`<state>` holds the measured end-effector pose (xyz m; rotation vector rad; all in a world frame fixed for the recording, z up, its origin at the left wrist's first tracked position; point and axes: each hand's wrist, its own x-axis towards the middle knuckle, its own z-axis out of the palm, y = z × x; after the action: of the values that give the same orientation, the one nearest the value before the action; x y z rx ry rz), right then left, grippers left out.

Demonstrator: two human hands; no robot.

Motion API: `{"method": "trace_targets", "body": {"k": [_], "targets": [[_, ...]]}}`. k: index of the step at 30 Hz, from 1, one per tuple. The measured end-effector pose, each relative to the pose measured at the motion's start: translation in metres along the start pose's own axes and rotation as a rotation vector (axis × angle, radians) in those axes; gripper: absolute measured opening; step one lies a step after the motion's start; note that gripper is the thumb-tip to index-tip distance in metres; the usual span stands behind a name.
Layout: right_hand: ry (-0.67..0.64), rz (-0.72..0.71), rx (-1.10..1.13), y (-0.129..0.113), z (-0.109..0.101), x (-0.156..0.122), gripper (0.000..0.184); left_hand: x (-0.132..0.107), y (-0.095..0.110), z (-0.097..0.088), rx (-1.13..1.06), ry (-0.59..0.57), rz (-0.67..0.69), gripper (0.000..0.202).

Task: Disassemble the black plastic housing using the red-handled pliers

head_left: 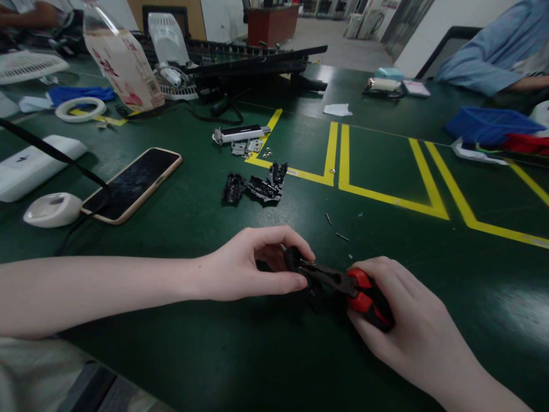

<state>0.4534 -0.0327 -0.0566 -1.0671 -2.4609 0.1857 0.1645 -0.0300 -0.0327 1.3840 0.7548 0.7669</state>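
Observation:
My left hand [274, 269] pinches a small black part [315, 292] between thumb and fingers, just above the green table [206, 355]. Wrapped round the red and black handles of a pair of pliers [358, 286] is my right hand [407, 320]. The dark jaws point left and meet the black part at my left fingertips; I cannot tell how firmly they grip it. Beyond my hands lie several broken black plastic pieces [261, 187]. Two thin metal pins [342, 236] rest near the pliers.
A white and black device [240, 134] and metal brackets [246, 147] lie farther back. To the left are a phone [132, 183], a white oval object [52, 210], a tape roll [80, 109] and a bottle [124, 63]. A blue tray [489, 125] stands right, near another person's blue sleeve [484, 51].

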Motion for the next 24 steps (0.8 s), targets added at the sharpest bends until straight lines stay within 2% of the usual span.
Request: {"method": "trace_targets", "body": {"k": [11, 24], "targets": [[0.016, -0.048, -0.052, -0.0017, 0.0019, 0.0002, 0.025, 0.0000, -0.0019, 0.0002, 0.022, 0.011, -0.031, 0.027], [0.020, -0.020, -0.039, 0.0004, 0.0034, -0.0011, 0.030, 0.0007, -0.0046, -0.0010, 0.044, 0.009, -0.011, 0.027]]}}
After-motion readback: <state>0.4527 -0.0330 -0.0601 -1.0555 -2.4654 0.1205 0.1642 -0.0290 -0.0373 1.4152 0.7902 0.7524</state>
